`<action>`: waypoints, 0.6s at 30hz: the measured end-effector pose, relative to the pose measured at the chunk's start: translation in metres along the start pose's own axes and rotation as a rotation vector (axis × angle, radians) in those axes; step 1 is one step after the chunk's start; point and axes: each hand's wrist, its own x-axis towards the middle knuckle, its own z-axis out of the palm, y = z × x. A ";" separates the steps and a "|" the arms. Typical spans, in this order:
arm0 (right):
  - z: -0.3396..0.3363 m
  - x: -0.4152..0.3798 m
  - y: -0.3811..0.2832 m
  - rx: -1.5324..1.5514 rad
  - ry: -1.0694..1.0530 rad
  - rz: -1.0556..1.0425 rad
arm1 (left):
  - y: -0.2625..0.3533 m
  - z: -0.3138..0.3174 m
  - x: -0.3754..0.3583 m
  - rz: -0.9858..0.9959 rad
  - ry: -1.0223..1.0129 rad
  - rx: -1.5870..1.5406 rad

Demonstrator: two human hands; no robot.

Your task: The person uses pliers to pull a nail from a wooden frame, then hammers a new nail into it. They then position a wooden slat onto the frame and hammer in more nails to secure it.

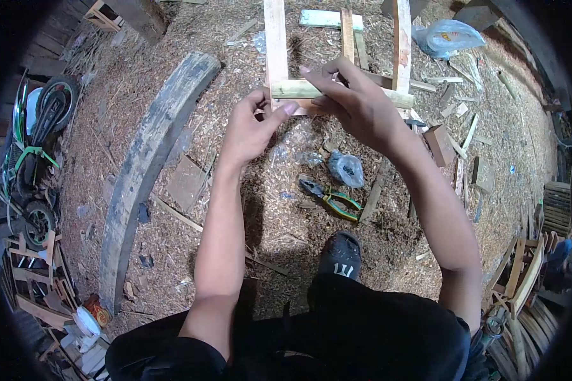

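Note:
A wooden frame with two long side pieces [276,38] stands at the top centre, joined by a greenish crosspiece [292,89]. My left hand [251,127] grips the left end of the crosspiece, thumb in front and fingers curled behind. Over the middle of the crosspiece is my right hand [362,105], its fingers bent and pressed near the wood; whatever its fingertips hold is too small to make out. Below, on the ground, lie pliers [333,198] with green and yellow handles, beside a small clear plastic bag [346,169].
A long thick beam [147,152] lies on the left. Wood blocks [438,145] and offcuts are scattered at the right, near a blue-tinted plastic bag [448,37]. A small motorbike [35,146] is at the far left. One shoe [340,254] shows below the pliers.

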 end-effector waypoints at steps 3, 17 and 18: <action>0.002 0.004 0.001 -0.022 -0.017 0.009 | 0.001 0.001 0.000 0.036 -0.003 0.013; -0.014 -0.030 0.023 -0.268 0.397 -0.087 | -0.002 0.005 0.002 -0.021 0.148 -0.029; -0.021 -0.040 0.027 -0.268 0.396 -0.088 | -0.004 0.003 0.002 -0.021 0.149 -0.031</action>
